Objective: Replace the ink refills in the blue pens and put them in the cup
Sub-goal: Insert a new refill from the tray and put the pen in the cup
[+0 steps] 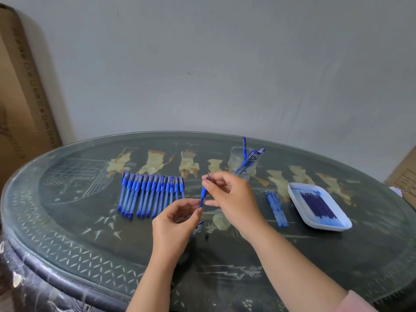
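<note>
Both hands were raised just above the tabletop, working on one blue pen held nearly upright between them, metal tip pointing up. Right hand pinched the pen's upper part near the tip between thumb and forefinger, other fingers loosely spread, pink sleeve at the wrist edge of frame. Left hand sat lower and nearer the camera, fingers curled, thumb and forefinger closed on the pen's bottom end. Under the left hand, a small blue piece lay on the tabletop, partly hidden, couldn't tell what it was; a tiny dark bit lay just beside it. Behind the hands to the left, a row of capped blue pens lay side by side, touching, caps toward the wall. Clear glass cup stood upright behind the right hand, toward the far edge, with several finished pens leaning inside it. To the right of the hands, a few loose refills lay together on the tabletop, and just beyond them sat a white tray holding a bunch of dark blue refills, blue ink smears on its inside. Tabletop was dark, oval, with pale inlaid figures. Tall cardboard box leaned against the grey wall at far left; another carton showed at the right edge.
</note>
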{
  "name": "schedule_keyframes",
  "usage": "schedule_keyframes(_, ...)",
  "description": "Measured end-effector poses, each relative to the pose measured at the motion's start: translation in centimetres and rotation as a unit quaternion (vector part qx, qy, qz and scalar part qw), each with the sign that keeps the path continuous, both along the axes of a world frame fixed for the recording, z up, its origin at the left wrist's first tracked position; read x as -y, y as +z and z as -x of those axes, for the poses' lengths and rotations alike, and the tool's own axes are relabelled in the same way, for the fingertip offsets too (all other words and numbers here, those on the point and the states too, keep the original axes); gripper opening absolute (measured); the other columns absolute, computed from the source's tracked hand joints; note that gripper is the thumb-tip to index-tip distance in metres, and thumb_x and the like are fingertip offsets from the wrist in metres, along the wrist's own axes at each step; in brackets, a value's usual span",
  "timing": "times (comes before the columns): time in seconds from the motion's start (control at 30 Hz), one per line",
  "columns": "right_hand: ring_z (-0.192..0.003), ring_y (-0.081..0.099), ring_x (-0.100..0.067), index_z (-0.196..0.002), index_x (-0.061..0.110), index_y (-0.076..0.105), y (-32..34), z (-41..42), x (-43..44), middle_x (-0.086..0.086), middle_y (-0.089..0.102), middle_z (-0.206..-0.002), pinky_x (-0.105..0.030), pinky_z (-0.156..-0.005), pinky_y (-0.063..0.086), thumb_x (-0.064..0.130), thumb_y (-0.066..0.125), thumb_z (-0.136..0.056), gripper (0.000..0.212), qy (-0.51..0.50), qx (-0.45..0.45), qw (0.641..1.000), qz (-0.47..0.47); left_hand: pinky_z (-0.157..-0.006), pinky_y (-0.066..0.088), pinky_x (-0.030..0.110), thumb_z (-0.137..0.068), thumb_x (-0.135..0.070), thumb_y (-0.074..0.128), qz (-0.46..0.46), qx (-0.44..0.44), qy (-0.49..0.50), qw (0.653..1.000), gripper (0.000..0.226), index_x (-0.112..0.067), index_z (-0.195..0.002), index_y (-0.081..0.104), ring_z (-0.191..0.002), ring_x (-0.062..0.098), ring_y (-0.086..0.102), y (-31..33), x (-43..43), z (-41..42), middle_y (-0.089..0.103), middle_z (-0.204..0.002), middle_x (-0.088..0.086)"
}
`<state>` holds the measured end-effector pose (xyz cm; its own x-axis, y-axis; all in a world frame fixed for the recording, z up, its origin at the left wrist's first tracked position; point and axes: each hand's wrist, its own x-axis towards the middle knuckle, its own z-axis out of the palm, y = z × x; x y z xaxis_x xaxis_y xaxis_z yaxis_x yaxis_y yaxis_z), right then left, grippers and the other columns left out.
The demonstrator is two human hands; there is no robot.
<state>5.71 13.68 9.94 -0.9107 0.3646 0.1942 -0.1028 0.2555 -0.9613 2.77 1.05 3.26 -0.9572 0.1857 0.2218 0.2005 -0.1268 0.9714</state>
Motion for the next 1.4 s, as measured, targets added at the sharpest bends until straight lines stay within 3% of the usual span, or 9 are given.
schedule_keyframes(0.17, -0.087, 0.07, -0.01, -0.097, 0.022, 0.072, -1.3, -0.9, -1.2, -0.001, 0.072, -0.093, -0.027, -0.071, 0.06, 0.019, 0.069, -0.09, 0.009, -0.017, 0.006, 1.0, -0.007, -0.077, 0.056, 0.019, -0.08, 0.0, 0.075, -0.006, 0.008, 0.015, 1.0, 0.02, -0.017, -0.092, 0.075, -0.083, 0.009, 0.071, 0.0, 0.3, -0.1, 0.076, -0.087, -0.005)
schedule_keyframes(0.33, -0.079, 0.064, 0.004, -0.087, 0.033, 0.071, -5.5, -2.9, -2.8, 0.014, 0.07, -0.082, -0.014, -0.073, 0.051, 0.022, 0.072, -0.085, 0.011, -0.055, 0.107, 0.973, -0.195, -0.071, 0.054, 0.017, -0.08, -0.001, 0.077, -0.028, 0.037, 0.051, 0.998, 0.018, -0.017, -0.089, 0.075, -0.083, 0.014, 0.071, -0.4, 1.4, -0.2, 0.076, -0.086, -0.003)
schedule_keyframes(0.5, -0.069, 0.054, 0.003, -0.096, 0.03, 0.069, -7.3, -3.5, -1.9, 0.015, 0.062, -0.086, -0.01, -0.064, 0.041, 0.032, 0.077, -0.081, 0.017, -0.027, 0.149, 0.952, -0.265, -0.083, 0.055, 0.032, -0.081, -0.005, 0.076, -0.01, 0.048, 0.055, 0.997, 0.018, -0.02, -0.091, 0.074, -0.089, 0.018, 0.072, -1.0, 2.0, -0.3, 0.076, -0.089, -0.001)
schedule_keyframes(0.67, -0.083, 0.055, 0.0, -0.091, 0.027, 0.07, -7.7, -2.7, -0.7, 0.015, 0.056, -0.091, -0.016, -0.074, 0.045, 0.039, 0.072, -0.085, 0.014, -0.028, 0.152, 0.932, -0.328, -0.085, 0.056, 0.035, -0.081, -0.006, 0.076, -0.012, 0.05, 0.053, 0.997, 0.018, -0.02, -0.092, 0.073, -0.089, 0.019, 0.072, -0.9, 2.2, -0.5, 0.076, -0.089, 0.001)
schedule_keyframes(0.8, -0.076, 0.063, -0.002, -0.081, 0.023, 0.072, -6.4, -2.2, -0.9, 0.009, 0.068, -0.079, -0.02, -0.072, 0.05, 0.027, 0.073, -0.085, 0.006, -0.077, 0.119, 0.969, -0.202, -0.077, 0.055, 0.026, -0.08, -0.002, 0.076, -0.026, 0.058, 0.036, 0.997, 0.018, -0.018, -0.09, 0.075, -0.087, 0.018, 0.071, -0.8, 2.2, -0.6, 0.076, -0.087, 0.001)
schedule_keyframes(0.93, -0.077, 0.07, -0.004, -0.09, 0.02, 0.072, -1.7, -1.9, -1.0, 0.004, 0.075, -0.08, -0.02, -0.075, 0.055, 0.014, 0.067, -0.089, 0.008, -0.076, 0.037, 0.996, -0.003, -0.071, 0.056, 0.023, -0.08, -0.001, 0.076, -0.024, 0.058, 0.001, 0.998, 0.019, -0.018, -0.089, 0.076, -0.085, 0.017, 0.071, -0.7, 2.1, -0.7, 0.076, -0.087, 0.002)
schedule_keyframes(1.0, -0.081, 0.072, -0.008, -0.093, 0.017, 0.072, 0.6, -1.6, -0.9, 0.001, 0.076, -0.083, -0.02, -0.075, 0.056, 0.011, 0.066, -0.091, 0.009, -0.048, 0.004, 0.998, 0.05, -0.07, 0.057, 0.024, -0.08, -0.001, 0.076, -0.013, 0.053, -0.015, 0.998, 0.019, -0.017, -0.089, 0.077, -0.083, 0.017, 0.071, -0.6, 2.1, -0.8, 0.076, -0.086, 0.002)
schedule_keyframes(1.17, -0.083, 0.071, -0.008, -0.091, 0.024, 0.072, 3.0, -1.1, -0.9, 0.001, 0.076, -0.086, -0.022, -0.078, 0.057, 0.011, 0.066, -0.09, 0.014, -0.008, 0.013, 1.0, -0.003, -0.065, 0.054, 0.022, -0.079, -0.001, 0.076, -0.01, 0.047, -0.037, 0.998, 0.018, -0.016, -0.088, 0.077, -0.074, 0.015, 0.068, -0.5, 2.1, -0.8, 0.075, -0.084, 0.003)
schedule_keyframes(1.4, -0.085, 0.072, -0.01, -0.094, 0.022, 0.075, 2.5, -1.2, -0.9, 0.002, 0.075, -0.087, -0.026, -0.08, 0.058, 0.009, 0.064, -0.091, 0.016, 0.03, 0.035, 0.999, -0.024, -0.069, 0.054, 0.018, -0.078, 0.002, 0.075, -0.02, 0.048, -0.054, 0.997, 0.018, -0.013, -0.089, 0.076, -0.081, 0.015, 0.071, -0.3, 2.0, -0.9, 0.076, -0.085, 0.003)
